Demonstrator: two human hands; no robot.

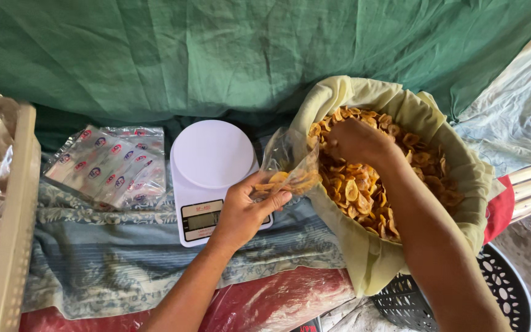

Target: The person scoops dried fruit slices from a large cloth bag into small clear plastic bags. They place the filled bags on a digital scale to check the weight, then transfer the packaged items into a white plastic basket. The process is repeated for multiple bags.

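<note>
**Chips may spill at the bag mouth**

My left hand pinches the clear plastic bag, partly filled, at the basket's nine o'clock. My right hand clenches golden fried chips in the cloth-lined basket. I judge the sagging mouth risks spills.

One scale, one clear bag, two hands.

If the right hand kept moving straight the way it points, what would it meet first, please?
Most likely the fried chips under it: the right hand already reaches into the cloth-lined basket, though depth is hard to judge.
</note>
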